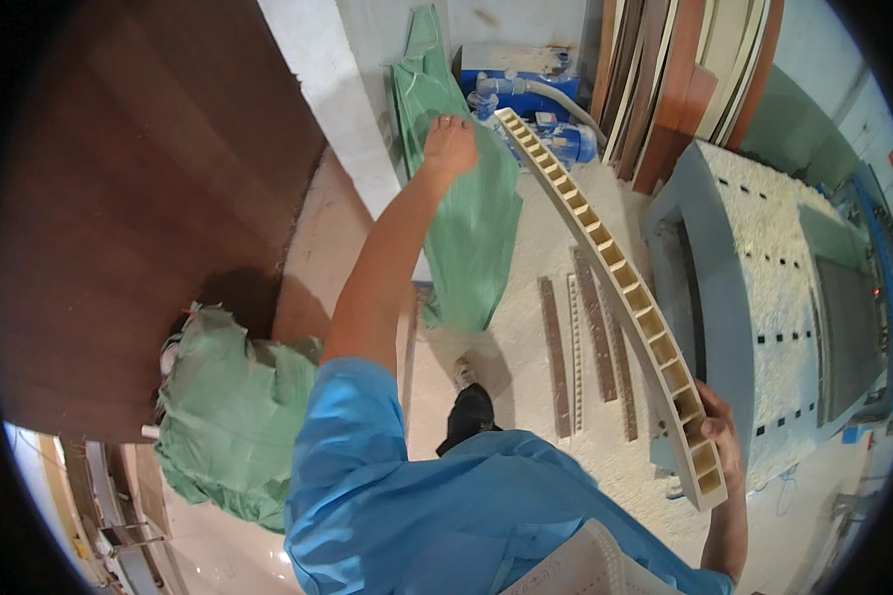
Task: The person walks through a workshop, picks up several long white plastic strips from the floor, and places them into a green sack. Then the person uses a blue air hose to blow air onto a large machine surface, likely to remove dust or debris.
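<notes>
My left hand (450, 146) reaches out to a long green woven sack (471, 233) that stretches down toward the floor. Its fingers curl over the upper part of the sack, and their tips are hidden from me. On the right, my right hand (721, 426) is wrapped round the near end of a long cream hollow-core strip (620, 268), a row of square cells along its face. The strip slants up and away to the left, its far end beside the green sack.
Several brown and cream strips (556, 357) lie on the dusty floor. A grey machine (704, 268) strewn with pale shavings stands right. Behind are a blue motor (571, 142) and upright boards (670, 89). A bulging green sack (223, 416) sits left, below a large brown panel (149, 218).
</notes>
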Demonstrator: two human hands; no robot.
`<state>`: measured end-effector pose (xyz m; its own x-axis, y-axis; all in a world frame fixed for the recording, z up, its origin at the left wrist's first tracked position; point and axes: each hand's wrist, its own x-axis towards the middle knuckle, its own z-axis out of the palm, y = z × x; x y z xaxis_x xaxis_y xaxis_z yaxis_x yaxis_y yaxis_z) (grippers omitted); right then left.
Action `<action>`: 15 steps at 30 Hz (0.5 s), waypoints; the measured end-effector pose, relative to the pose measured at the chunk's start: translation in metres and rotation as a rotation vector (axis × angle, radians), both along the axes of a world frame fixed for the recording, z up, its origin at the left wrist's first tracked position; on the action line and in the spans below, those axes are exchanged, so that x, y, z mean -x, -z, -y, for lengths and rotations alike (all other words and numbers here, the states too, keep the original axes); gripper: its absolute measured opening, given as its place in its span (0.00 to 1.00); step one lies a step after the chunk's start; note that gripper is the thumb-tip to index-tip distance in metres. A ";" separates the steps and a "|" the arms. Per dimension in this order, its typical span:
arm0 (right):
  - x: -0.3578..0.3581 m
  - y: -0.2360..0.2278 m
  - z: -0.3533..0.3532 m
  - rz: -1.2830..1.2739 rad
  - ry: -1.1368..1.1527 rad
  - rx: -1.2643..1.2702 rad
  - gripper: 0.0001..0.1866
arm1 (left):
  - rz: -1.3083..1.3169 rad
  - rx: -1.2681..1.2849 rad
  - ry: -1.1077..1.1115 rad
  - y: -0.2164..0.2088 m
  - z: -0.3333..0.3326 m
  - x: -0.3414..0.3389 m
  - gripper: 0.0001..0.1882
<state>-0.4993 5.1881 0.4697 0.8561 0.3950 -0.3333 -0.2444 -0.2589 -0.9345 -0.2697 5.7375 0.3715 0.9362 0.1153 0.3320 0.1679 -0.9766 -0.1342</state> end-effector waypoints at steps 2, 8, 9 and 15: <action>-0.021 -0.020 -0.035 -0.052 0.065 -0.068 0.56 | -0.001 -0.166 0.007 0.002 -0.040 -0.053 0.22; -0.067 -0.074 -0.103 -0.154 0.085 0.016 0.59 | -0.436 -0.413 -0.147 0.023 -0.112 -0.173 0.22; -0.075 -0.078 -0.112 -0.189 0.093 -0.023 0.60 | -0.516 -0.329 -0.171 0.030 -0.117 -0.180 0.23; -0.137 -0.098 -0.149 -0.246 0.067 0.009 0.62 | -0.995 -0.036 0.027 0.057 -0.098 -0.152 0.32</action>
